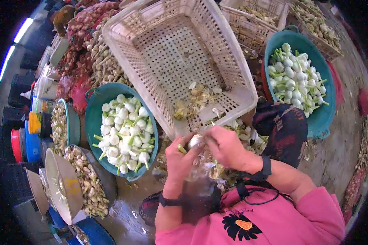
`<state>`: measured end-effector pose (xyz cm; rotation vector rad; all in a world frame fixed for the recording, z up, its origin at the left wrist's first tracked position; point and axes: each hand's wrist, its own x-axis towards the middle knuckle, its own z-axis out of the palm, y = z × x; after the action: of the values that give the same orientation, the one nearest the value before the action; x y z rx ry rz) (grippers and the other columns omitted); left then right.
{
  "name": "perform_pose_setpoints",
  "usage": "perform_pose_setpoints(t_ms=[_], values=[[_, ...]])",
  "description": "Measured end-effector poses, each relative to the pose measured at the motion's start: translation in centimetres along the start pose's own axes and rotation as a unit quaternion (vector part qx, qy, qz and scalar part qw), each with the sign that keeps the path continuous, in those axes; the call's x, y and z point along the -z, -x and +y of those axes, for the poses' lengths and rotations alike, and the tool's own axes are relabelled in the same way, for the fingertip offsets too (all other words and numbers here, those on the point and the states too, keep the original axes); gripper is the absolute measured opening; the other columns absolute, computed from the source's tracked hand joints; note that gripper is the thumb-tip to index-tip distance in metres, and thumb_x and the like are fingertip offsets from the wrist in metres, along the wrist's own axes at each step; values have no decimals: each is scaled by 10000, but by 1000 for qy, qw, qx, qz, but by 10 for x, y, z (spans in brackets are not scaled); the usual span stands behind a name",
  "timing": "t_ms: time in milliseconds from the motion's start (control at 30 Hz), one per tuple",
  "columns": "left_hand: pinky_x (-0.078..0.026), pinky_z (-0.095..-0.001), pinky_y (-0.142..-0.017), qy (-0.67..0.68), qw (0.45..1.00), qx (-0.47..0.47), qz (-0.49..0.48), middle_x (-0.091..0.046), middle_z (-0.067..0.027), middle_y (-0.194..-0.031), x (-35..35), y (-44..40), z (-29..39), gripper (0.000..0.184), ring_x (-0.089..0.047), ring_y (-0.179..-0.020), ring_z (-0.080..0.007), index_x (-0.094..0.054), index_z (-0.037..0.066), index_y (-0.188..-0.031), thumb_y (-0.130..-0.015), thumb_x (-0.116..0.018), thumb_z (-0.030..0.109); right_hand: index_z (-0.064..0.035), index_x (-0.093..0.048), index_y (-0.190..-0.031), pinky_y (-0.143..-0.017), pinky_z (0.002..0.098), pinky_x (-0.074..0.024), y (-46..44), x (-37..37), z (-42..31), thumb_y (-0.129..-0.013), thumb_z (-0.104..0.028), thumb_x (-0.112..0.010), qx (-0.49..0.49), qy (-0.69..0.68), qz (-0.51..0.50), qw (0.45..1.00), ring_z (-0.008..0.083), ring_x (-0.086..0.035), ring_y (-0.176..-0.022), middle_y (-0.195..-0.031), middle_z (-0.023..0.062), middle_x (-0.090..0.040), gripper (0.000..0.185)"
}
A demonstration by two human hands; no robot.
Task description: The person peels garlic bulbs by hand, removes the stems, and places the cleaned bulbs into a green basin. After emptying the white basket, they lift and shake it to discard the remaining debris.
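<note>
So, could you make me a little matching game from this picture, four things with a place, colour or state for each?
Column one
1. Slotted plastic crate
2. Flower-print T-shirt
3. Right wristband
4. Garlic bulb

Column two
A. Black
B. In the left hand
C. Scraps inside
D. Pink

Pairs: 1-C, 2-D, 3-A, 4-B

The grey-brown floor around us is dull on one side, wet-shiny on the other; directly on it sit a teal basin of garlic bulbs, a heap of papery skins and stray dry scraps
</note>
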<state>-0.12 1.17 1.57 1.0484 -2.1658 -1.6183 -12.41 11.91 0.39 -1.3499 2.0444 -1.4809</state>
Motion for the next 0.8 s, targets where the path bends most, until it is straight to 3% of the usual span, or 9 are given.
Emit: perform_pose_setpoints(t_ms=[100,200,300,400,433,500,667,733,800], values=[[-475,-252,-752,208,978,-2,27,-637,-100,-960,-1,4,2,367,-591,-839,-135,-571,-61,-1091,-766,-678,71,21,-594,-856,-542,365,-450,-11,4,13,-795,-159,-575,-290,-157,-68,942,211,-554,-572,-685,96,-589,191],[-475,-262,-801,288,955,13,65,-626,-131,-1027,2,3,10,356,-599,-878,-153,-556,-79,-1099,-791,-660,67,-11,-637,-888,-573,252,-442,-1,9,29,-866,-255,-553,-416,-384,-133,813,84,-551,-645,-716,33,-593,259],[-470,-257,-786,149,984,-39,89,-624,-120,-1018,-3,2,-5,317,-596,-868,-156,-566,-82,-1080,-817,-636,81,-19,-617,-890,-596,224,-425,-19,23,2,-873,-237,-567,-431,-446,-74,781,66,-533,-690,-743,0,-586,225],[-465,-247,-775,-37,980,-159,113,-634,-77,-973,-8,-3,-6,319,-584,-845,-129,-584,-66,-1054,-800,-672,106,-10,-612,-880,-589,211,-406,-32,33,-10,-889,-271,-560,-199,-190,-273,922,38,-495,-701,-737,-12,-570,267],[-474,-251,-745,-26,974,-192,113,-634,-81,-952,-7,-5,-5,318,-594,-816,-142,-589,-61,-1043,-816,-663,150,19,-619,-909,-610,226,-397,-27,26,-6,-883,-333,-562,-206,-232,-268,912,32,-438,-728,-753,-19,-559,357],[-475,-260,-736,175,984,-34,29,-631,-72,-932,-1,1,3,272,-593,-815,-145,-595,-48,-1040,-836,-614,132,14,-616,-885,-592,227,-385,-21,21,7,-879,-319,-570,-245,-299,-259,885,34,-439,-704,-738,-34,-542,336],[-487,-273,-740,502,853,131,-53,-624,-65,-963,-3,6,-8,316,-592,-849,-142,-563,-36,-1090,-867,-562,188,1,-609,-814,-531,238,-363,-12,17,-5,-873,-297,-578,-328,-445,-204,808,42,-424,-615,-674,-57,-508,306],[-516,-294,-697,494,864,83,-40,-605,-114,-1045,-13,5,-17,373,-615,-840,-180,-515,-27,-1169,-891,-535,220,-7,-606,-783,-512,244,-362,-11,18,-6,-873,-292,-574,-392,-508,-188,744,47,-413,-582,-648,-58,-500,300],[-518,-296,-693,426,903,48,-22,-583,-116,-1098,-15,5,-12,404,-612,-849,-182,-481,-26,-1211,-893,-534,217,7,-599,-772,-497,256,-363,-12,15,-10,-868,-272,-570,-417,-496,-157,745,57,-428,-560,-641,-50,-513,297]])
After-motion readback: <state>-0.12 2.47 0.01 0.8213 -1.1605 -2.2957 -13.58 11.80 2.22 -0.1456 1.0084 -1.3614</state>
